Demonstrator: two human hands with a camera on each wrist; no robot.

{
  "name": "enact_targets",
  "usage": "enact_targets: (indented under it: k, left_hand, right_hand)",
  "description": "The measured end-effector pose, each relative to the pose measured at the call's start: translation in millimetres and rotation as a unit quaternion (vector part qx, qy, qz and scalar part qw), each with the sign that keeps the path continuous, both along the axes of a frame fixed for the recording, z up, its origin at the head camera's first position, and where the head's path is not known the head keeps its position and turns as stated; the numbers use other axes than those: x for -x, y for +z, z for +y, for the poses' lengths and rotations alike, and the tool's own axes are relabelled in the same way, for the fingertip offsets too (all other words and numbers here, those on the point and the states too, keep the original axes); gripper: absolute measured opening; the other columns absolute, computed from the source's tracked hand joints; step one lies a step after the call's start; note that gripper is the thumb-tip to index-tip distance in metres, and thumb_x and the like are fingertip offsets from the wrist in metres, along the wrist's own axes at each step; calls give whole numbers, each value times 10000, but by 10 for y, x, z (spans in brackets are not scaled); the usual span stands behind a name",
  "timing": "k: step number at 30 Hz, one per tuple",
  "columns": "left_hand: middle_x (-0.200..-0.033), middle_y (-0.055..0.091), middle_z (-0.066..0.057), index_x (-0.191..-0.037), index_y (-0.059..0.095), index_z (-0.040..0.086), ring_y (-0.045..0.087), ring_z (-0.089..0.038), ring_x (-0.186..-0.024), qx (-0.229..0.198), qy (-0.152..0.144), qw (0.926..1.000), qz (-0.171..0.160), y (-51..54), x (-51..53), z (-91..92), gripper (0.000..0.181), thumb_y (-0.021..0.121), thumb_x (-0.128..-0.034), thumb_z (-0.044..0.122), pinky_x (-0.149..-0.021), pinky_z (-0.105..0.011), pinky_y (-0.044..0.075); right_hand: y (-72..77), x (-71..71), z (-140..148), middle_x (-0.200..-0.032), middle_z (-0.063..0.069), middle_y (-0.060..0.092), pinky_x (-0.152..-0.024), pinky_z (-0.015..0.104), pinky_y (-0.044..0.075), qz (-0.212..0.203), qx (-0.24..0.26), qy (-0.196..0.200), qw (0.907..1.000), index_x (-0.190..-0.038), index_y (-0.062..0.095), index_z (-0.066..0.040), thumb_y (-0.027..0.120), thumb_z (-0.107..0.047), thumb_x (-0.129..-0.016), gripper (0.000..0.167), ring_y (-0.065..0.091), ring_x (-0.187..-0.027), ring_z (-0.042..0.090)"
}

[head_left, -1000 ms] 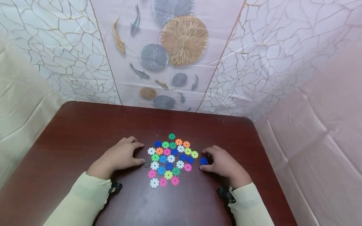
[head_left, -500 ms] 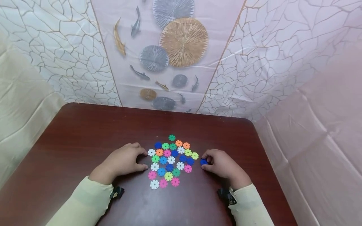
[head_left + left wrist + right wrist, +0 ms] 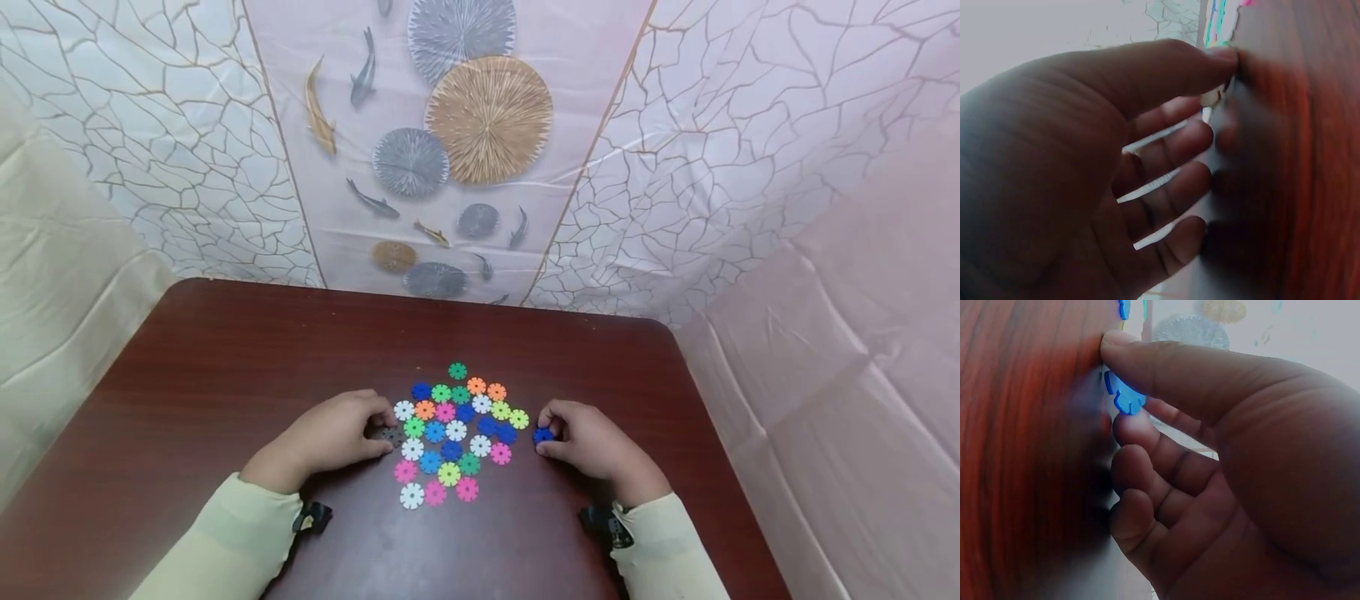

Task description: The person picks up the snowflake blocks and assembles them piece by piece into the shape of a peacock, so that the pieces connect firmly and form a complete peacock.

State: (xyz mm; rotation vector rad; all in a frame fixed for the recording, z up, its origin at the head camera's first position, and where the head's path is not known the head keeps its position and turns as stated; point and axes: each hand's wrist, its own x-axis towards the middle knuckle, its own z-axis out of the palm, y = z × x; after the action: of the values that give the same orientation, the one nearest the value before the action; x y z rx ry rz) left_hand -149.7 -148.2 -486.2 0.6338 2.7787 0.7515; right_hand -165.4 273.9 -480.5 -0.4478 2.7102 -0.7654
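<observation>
Between thumb and index finger my right hand [image 3: 592, 442] pinches a blue notched plastic disc [image 3: 543, 435] at the right of the cluster. In the right wrist view this blue disc [image 3: 1127, 394] stands tilted under the thumb, partly hidden. At the cluster's left, my left hand [image 3: 330, 433] has its thumb and index finger about a dark grey notched disc [image 3: 389, 435], seemingly pinching its edges. The left wrist view shows the left hand [image 3: 1104, 150] with fingers bent, and the grey disc cannot be made out there. Several other discs lie flat between the hands, including a white disc [image 3: 456, 431].
The discs lie on a dark red-brown table [image 3: 300, 333]. One green disc [image 3: 457, 371] sits farthest back, and pink and white discs form the near row. A patterned cloth [image 3: 487, 117] hangs behind the table. Pale cloth [image 3: 825, 333] hangs at the right side.
My left hand has moved slightly right, and its fingers have come in around the grey disc. My right thumb and index finger have closed on the blue disc.
</observation>
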Motion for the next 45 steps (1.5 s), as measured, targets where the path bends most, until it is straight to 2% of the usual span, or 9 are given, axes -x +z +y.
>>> enact_targets:
  k: [8,15,18,22,26,30,36,40,45]
  left_hand:
    - [-872,694,166,-981,730,308,634,-51,-794,-933,-172,9953,-185,-122,38,-62,179,882,-1002,214,-746,-256,586]
    - [-944,729,163,-1091,791,311,675,-76,-855,-1655,124,9859,229,102,10,81,162,882,-1004,209,-792,-278,625]
    - [-994,759,142,-1123,809,296,696,-100,-901,-2091,351,9770,243,190,-32,217,140,872,-1016,232,-827,-302,632]
    - [-1044,800,122,-1142,823,295,734,-136,-937,-2742,801,9581,-206,233,-101,398,132,870,-1019,298,-827,-309,647]
    - [-1076,821,101,-1151,829,298,759,-158,-951,-3067,1115,9440,-488,231,-148,514,153,871,-1015,354,-835,-310,662]
    - [-1076,830,74,-1155,829,268,777,-147,-946,-3167,1403,9367,-505,210,-175,558,187,875,-1007,373,-851,-307,666]
    - [-1084,841,77,-1145,840,273,799,-128,-961,-3258,1596,9302,-551,164,-198,587,194,886,-996,390,-867,-297,673]
    - [-1072,845,96,-1122,845,281,805,-113,-964,-3312,1563,9293,-470,126,-214,612,150,888,-1000,356,-862,-280,669]
    - [-1067,851,102,-1110,844,278,812,-90,-956,-3346,1541,9295,-189,77,-231,624,127,892,-998,316,-854,-247,667]
  right_hand:
    - [30,9,50,-977,-107,701,-827,335,590,237,44,238,9994,-1103,724,-261,829,-161,-1040,158,638,-912,121]
    - [281,-3,-169,-1023,-69,758,-797,327,666,165,1106,230,9935,-1163,762,-310,814,-201,-1060,158,729,-863,167]
    - [367,-5,-373,-1034,16,784,-785,343,689,-44,2000,217,9795,-1183,756,-227,807,-168,-1061,145,784,-871,253]
    - [362,-18,-702,-1029,157,798,-746,374,700,-494,3148,224,9476,-1203,719,-65,786,-148,-1075,166,806,-907,425]
    - [302,-66,-970,-966,188,803,-664,334,667,-865,3729,-48,9238,-1225,693,-45,777,-193,-1087,219,790,-796,371]
    - [241,-113,-1093,-904,134,809,-617,271,629,-1099,4156,-482,9016,-1257,678,-44,773,-183,-1085,241,751,-697,211]
    - [153,-124,-1108,-869,78,812,-565,227,586,-1533,4606,-724,8712,-1248,637,-25,775,-181,-1084,265,737,-646,158]
    - [118,-129,-1119,-856,66,814,-543,215,571,-1671,4807,-726,8577,-1195,600,-48,766,-156,-1088,225,750,-640,142]
    - [103,-148,-1155,-854,77,814,-556,217,590,-1694,4911,-722,8514,-1164,564,-63,750,-129,-1094,209,769,-651,144]
